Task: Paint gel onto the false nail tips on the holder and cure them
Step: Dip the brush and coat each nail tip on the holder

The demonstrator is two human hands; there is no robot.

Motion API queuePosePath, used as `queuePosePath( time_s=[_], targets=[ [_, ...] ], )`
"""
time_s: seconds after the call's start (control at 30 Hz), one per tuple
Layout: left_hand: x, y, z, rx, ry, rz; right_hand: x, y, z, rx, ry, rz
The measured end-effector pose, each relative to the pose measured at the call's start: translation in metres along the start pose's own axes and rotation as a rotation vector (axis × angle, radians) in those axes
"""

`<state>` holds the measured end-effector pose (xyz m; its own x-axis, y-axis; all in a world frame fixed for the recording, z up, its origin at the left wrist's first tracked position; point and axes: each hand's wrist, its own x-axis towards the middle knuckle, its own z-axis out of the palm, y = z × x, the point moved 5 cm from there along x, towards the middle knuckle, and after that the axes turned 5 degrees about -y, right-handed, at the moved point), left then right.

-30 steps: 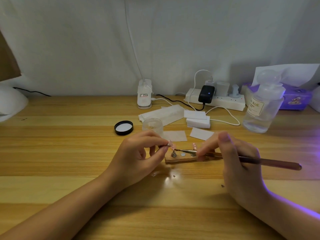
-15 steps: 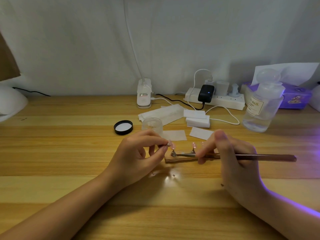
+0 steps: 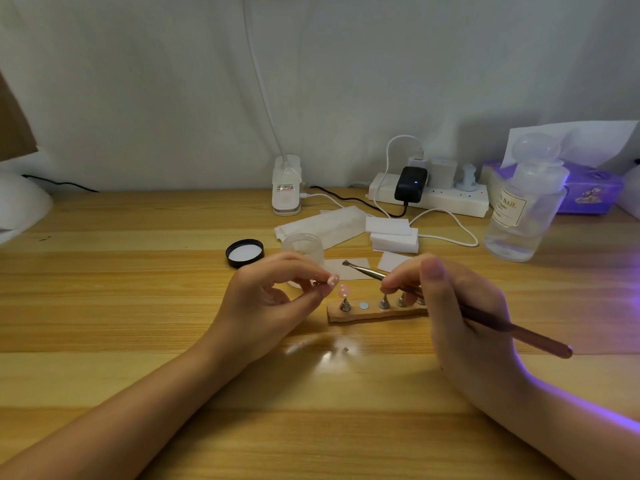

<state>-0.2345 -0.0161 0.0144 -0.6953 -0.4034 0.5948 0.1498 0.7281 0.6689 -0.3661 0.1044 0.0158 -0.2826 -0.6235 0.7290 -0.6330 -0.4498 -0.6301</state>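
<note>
The holder [image 3: 377, 312], a short wooden strip, lies on the bench [image 3: 138, 306] just in front of us, between our two hands. It carries a row of small metal stands; the leftmost bears a pink nail tip [image 3: 343, 291], and beside it one round seat stands bare. Our left hand [image 3: 273, 306] hovers at the holder's left end, thumb and forefinger pinched on something small that we cannot make out clearly, perhaps the stand taken from that bare seat. Our right hand [image 3: 460, 313] holds the brush [image 3: 450, 306] in a pen grip, fingers pinched near the metal ferrule, its head raised above the holder and pointing back toward the open gel jar [image 3: 304, 247]. The jar's black lid [image 3: 245, 252] lies beside it.

We judge the step to be loading or applying gel. To do it well, we should keep the heel of the right hand on the bench, take little gel, and stroke from base to tip, clear of the edges. White wipes [image 3: 393, 233] and a clear bottle [image 3: 519, 216] lie farther back.
</note>
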Motion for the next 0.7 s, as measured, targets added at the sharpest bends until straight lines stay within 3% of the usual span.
queuePosePath(
  time_s=[0.27, 0.43, 0.7],
  targets=[
    [-0.0001, -0.0039, -0.0008, -0.024, 0.011, -0.015, -0.0001, -0.0056, 0.0068, -0.065, -0.07, -0.112],
    [-0.0003, -0.0052, -0.0015, -0.016, 0.019, -0.023, -0.003, -0.004, 0.0036, -0.002, -0.04, -0.089],
    [-0.0005, -0.0039, -0.0007, -0.005, 0.002, -0.036, 0.0016, -0.0048, 0.0095, -0.104, -0.052, -0.123]
  ],
)
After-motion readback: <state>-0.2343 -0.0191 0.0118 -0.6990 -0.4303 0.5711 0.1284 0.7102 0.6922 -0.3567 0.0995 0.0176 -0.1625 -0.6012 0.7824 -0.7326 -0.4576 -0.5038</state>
